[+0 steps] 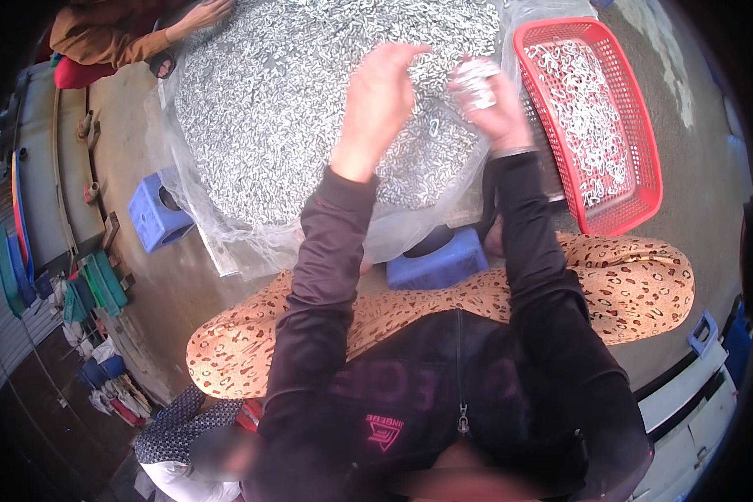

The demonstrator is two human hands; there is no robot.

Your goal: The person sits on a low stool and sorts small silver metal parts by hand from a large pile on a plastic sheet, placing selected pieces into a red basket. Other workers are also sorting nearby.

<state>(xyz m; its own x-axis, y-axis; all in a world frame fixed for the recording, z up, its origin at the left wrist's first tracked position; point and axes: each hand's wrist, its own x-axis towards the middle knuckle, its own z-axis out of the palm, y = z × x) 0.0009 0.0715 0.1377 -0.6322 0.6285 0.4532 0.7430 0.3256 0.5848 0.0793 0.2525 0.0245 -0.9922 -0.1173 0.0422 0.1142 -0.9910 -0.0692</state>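
The small, curled white pieces [293, 117] lie heaped over most of the tabletop [220, 256], on a clear plastic sheet [309, 243] that spills past its near and left edges. The right hand [495, 105], over the right edge, has its fingers curled round a clump of pieces [475, 84]. The left hand [381, 100] is above the middle of the heap, fingers loosely bent and blurred; whether it holds anything cannot be told. For gathering like this, a cupped, gentle grip should serve best, since soft-looking pieces would likely slip out or crush under a squeeze; modest handfuls taken from the top, with both hands kept low, would probably scatter less. Just beyond the right edge stands a red basket [646, 159], partly filled with similar pieces; its raised side wall lies between its inside and the right hand and would need clearing. Loose folds of the sheet along the near edge could snag a sleeve. A blue stool [439, 266] stands under that edge, another blue stool [152, 217] beside the left edge, and a co-worker's hand [207, 14] rests near the far left corner.
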